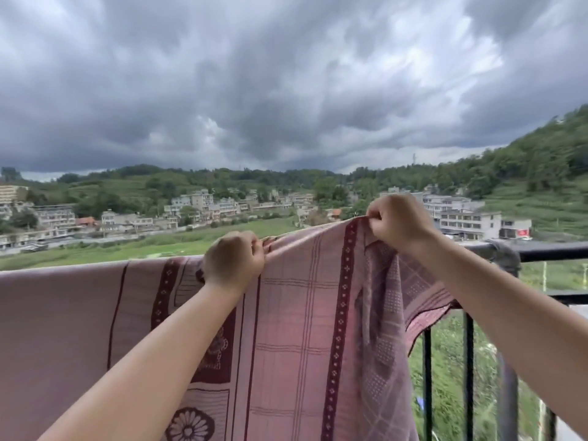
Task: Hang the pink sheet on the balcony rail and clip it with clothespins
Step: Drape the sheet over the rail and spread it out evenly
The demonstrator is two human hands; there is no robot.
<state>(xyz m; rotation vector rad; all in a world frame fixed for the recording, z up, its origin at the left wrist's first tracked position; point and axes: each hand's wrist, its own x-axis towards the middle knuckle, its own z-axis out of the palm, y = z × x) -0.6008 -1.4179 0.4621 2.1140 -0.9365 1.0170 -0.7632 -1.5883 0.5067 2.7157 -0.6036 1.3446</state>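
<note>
Gripping the top edge of the pink sheet (286, 313), both hands are lifted in front of the black balcony rail (541, 251) in the head view, the only view there is. The left hand (234, 261) has its fingers curled round a bunch of cloth low down, close to the line of the rail, while the right hand (399, 219) pinches the edge higher up, so the fabric rises in a taut slope between them. The hands are well apart. To the left, the sheet already lies draped over the rail and hangs down flat on the near side; to the right, beyond the raised hand, a folded corner droops loose and the rail and its dark vertical bars (428, 386) stand bare. No clothespins show anywhere in the frame, so clipping looks not yet begun. The cloth seems thin and soft, folding easily and carrying little weight for its spread; it will likely sag wherever it is unsupported and could slide off the smooth rail if more hangs on one side. The hemmed top edge near the corner looks the best place to hold, keeping it stretched while it is laid over. Behind lie green fields, pale buildings (467, 221) and heavy grey clouds (286, 90).
</note>
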